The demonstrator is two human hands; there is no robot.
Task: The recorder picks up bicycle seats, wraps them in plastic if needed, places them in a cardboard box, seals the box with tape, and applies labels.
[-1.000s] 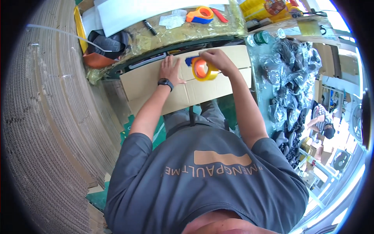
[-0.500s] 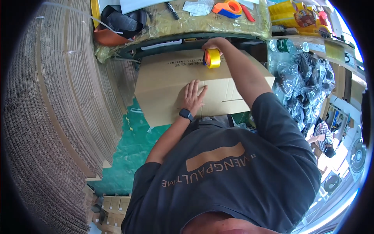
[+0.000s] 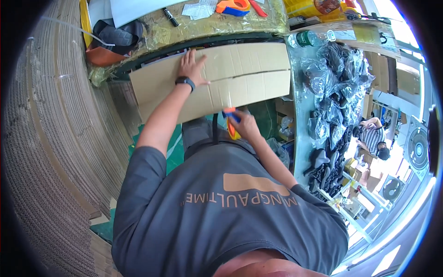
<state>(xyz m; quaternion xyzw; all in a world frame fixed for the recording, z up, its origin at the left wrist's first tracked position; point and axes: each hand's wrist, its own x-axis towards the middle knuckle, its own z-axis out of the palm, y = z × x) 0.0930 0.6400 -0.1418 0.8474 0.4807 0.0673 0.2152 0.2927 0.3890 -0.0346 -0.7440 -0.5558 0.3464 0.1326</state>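
A brown cardboard box [image 3: 249,74] lies with its top flaps closed against the edge of a workbench. My left hand [image 3: 190,67], with a black watch on the wrist, presses flat on the far left part of the box top. At the box's near edge my right hand [image 3: 245,125] grips an orange and yellow tape dispenser [image 3: 230,123] with a blue part. A strip of clear tape seems to run along the seam between the flaps.
Tall stacks of corrugated cardboard [image 3: 46,138] fill the left side. The workbench [image 3: 217,27] holds a second orange tape dispenser [image 3: 233,6] and a black marker [image 3: 170,16]. Bagged black parts [image 3: 337,92] cover a table on the right. Another person [image 3: 374,138] sits beyond it.
My right hand has drawn the tape dispenser from the box's far edge across the top to its near edge. My left hand has shifted up to the far left of the box.
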